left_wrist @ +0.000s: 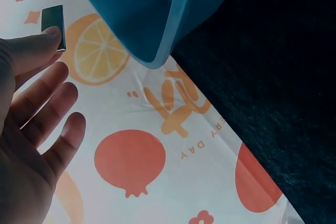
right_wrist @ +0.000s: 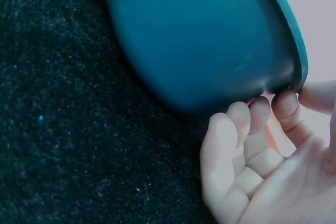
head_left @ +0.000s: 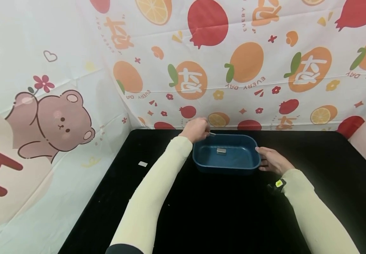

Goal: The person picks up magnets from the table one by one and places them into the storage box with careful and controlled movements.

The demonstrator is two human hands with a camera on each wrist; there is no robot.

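Observation:
A blue plastic basin (head_left: 226,166) sits toward the far side of the black table, with a small silvery rectangular block (head_left: 221,151) lying inside. My left hand (head_left: 197,129) is at the basin's far left corner. Between thumb and index finger it pinches a small flat rectangular piece (left_wrist: 52,20), dark on the face seen in the left wrist view; its other fingers are spread. At the right end, my right hand (head_left: 275,161) grips the basin's rim, thumb at the edge and fingertips (right_wrist: 259,109) against the outer wall.
On the black table (head_left: 221,215), a small white rectangular piece (head_left: 143,164) lies left of my left forearm. A fruit-printed cloth (head_left: 214,95) hangs right behind the table's far edge. Another printed cloth with a bear (head_left: 65,118) hangs along the left side.

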